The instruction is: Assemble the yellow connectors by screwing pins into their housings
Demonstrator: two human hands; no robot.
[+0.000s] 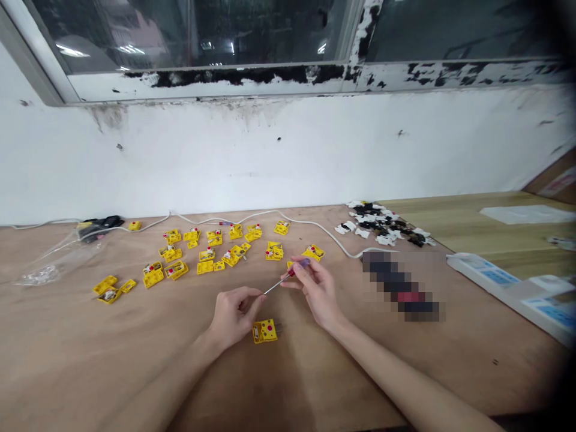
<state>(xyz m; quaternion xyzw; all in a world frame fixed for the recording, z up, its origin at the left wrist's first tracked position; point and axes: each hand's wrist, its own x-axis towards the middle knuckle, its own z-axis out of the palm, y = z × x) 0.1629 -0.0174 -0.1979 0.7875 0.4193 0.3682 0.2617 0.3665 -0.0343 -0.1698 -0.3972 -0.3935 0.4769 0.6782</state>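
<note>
My right hand [318, 295] grips a screwdriver [278, 284] by its red and purple handle, the metal shaft slanting down to the left. At the shaft's tip, the thumb and forefinger of my left hand [234, 315] are pinched together; whatever is between them is too small to make out. Just below the tip, an opened yellow plug housing [265, 331] with a red dot and metal pins lies on the wooden table [288, 384]. Another yellow housing [314, 251] lies behind my right hand.
Several opened yellow housings [207, 255] spread across the table's back left. A white cable [315, 225] runs along the wall. Black and white pieces [382, 225] are piled at back right, near a white power strip [508, 291]. A clear plastic bag [58, 264] lies far left.
</note>
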